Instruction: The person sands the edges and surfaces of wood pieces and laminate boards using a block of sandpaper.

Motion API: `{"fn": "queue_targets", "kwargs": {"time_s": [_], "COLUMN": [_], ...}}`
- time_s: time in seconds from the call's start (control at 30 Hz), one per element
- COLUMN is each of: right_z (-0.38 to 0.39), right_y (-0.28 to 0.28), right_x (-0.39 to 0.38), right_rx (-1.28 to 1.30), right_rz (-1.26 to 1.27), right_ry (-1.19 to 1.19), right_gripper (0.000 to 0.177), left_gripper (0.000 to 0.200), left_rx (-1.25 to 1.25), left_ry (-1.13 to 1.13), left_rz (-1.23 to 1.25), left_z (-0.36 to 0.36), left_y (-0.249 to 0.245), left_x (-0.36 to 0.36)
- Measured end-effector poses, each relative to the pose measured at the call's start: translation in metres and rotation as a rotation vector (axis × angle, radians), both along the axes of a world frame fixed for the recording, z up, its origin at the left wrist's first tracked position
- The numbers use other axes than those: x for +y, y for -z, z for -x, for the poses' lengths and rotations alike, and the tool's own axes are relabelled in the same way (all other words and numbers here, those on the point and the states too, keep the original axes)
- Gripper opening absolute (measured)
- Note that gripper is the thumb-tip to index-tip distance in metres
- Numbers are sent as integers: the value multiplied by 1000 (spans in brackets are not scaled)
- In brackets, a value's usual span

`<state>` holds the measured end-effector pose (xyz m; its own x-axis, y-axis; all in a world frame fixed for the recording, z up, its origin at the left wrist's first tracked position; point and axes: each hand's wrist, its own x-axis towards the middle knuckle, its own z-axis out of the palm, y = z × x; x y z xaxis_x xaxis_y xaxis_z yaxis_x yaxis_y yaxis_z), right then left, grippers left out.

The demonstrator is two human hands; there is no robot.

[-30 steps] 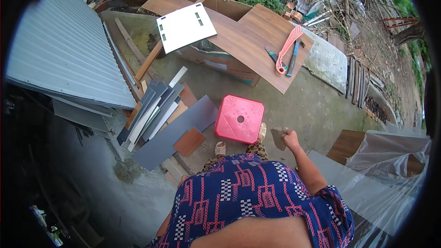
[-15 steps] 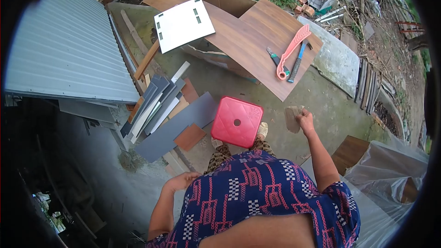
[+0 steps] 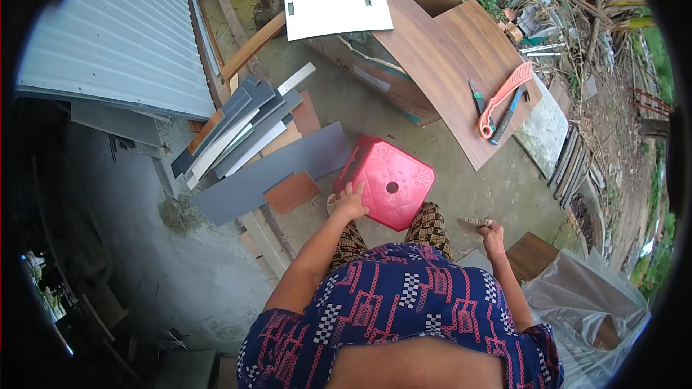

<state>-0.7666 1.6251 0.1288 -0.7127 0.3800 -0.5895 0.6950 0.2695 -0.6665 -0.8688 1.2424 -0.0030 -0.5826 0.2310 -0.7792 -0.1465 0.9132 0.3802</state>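
Note:
My left hand (image 3: 351, 202) lies with its fingers spread on the left edge of the pink plastic stool (image 3: 398, 179), which is in front of my legs. On the right, my right hand (image 3: 492, 239) pinches a thin, pale, flat piece (image 3: 473, 222), seen nearly edge-on. Beyond the stool, a brown wood-look sheet (image 3: 440, 50) rests over a cardboard box (image 3: 382, 81). On that sheet lie a green and black cutter (image 3: 478, 103), an orange-pink curved handle (image 3: 502, 101) and a blue-handled hammer (image 3: 509, 114).
A white panel with slots (image 3: 336, 1) sits on the sheet's far left part. Grey and white strips (image 3: 245, 126) are piled at left, beside a long grey board (image 3: 270, 173) and a small brown piece (image 3: 291, 192). Clear plastic sheeting (image 3: 587, 310) covers something at lower right.
My left hand has moved from beside my shirt onto the stool, which now looks tilted. My right hand has come lower, and its flat piece has turned edge-on. The view has shifted.

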Motion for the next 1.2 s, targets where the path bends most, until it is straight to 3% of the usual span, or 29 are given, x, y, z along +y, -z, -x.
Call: {"fn": "queue_targets", "kwargs": {"time_s": [0.2, 0.33, 0.5, 0.67, 0.77, 1.0, 1.2], "right_z": [74, 132, 181, 175, 145, 147, 196], "right_y": [16, 6, -3, 36, 56, 31, -18], "right_x": [34, 66, 145, 258, 324, 420, 441], "right_rx": [-33, 142, 420, 535, 522, 661, 817], "right_rz": [62, 157, 144, 162, 83, -76, -193], "right_ry": [-304, -155, 128, 380, 496, 562, 454], "right_gripper": [12, 20, 22, 26, 26, 22, 16], "left_gripper": [101, 98, 94, 89, 88, 83, 81], "left_rx": [-31, -17, -46, -182, -287, -275, -442], "left_ry": [-144, -91, 207, 371, 321, 410, 618], "left_rz": [136, 151, 192, 373, 381, 367, 139], "left_z": [27, 42, 73, 100, 109, 122, 137], "left_y": [11, 5, 4, -2, -18, -53, -37], "left_x": [40, 90, 157, 193, 212, 232, 247]}}
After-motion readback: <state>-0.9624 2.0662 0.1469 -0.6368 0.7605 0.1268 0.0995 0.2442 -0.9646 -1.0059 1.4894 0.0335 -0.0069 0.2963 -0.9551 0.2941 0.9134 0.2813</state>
